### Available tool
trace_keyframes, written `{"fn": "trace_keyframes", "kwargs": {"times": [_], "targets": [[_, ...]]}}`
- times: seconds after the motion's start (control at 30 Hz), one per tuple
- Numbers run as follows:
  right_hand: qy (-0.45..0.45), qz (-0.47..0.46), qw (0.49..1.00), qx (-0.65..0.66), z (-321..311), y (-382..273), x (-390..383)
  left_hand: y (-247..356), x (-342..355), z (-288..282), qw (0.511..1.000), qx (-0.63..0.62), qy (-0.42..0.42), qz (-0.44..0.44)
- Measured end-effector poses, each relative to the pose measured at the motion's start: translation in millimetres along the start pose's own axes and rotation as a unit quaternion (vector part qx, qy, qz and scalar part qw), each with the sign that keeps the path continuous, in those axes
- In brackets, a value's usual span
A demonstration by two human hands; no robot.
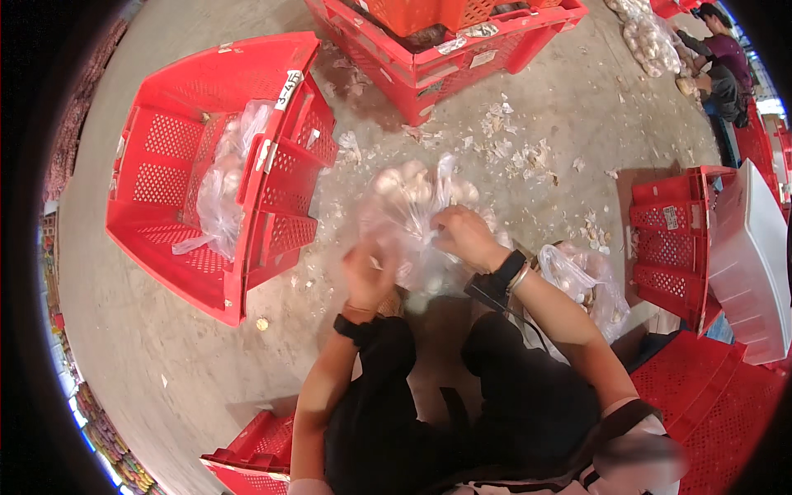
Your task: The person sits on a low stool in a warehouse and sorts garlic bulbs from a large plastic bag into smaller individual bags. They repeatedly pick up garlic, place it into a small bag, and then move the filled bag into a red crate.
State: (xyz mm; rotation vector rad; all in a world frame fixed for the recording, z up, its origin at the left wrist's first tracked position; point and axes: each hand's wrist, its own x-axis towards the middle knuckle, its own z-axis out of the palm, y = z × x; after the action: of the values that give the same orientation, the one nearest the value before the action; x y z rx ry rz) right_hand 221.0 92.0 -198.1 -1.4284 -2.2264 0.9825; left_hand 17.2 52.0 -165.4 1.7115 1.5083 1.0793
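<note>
A clear plastic bag of pale garlic bulbs [403, 185] is in front of me over the concrete floor. My right hand [467, 238] grips the bag's gathered plastic at its near right side. My left hand [368, 272] is curled at the bag's near left edge, slightly blurred; what its fingers hold is unclear. Another clear bag with bulbs [582, 280] lies beside my right knee. At the left, a red crate [157, 136] holds more bagged bulbs [219, 206].
Stacked red crates [388, 82] stand ahead. More crates [664, 247] are on the right, one beside a white foam box [747, 272]. A person [722, 70] works at the upper right near bagged bulbs [639, 41]. Papery skins [528, 153] litter the floor. Another crate [252, 462] is behind me.
</note>
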Motion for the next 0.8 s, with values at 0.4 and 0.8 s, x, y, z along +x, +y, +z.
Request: {"fn": "trace_keyframes", "kwargs": {"times": [0.4,0.8], "targets": [[0.012,0.047,0.999,0.004,13,0,-8,-31,14,41,0.964,0.07,-0.232,0.109],[0.017,0.1,0.988,0.12,14,-5,-17,-42,24,42,0.938,-0.024,-0.344,-0.016]]}}
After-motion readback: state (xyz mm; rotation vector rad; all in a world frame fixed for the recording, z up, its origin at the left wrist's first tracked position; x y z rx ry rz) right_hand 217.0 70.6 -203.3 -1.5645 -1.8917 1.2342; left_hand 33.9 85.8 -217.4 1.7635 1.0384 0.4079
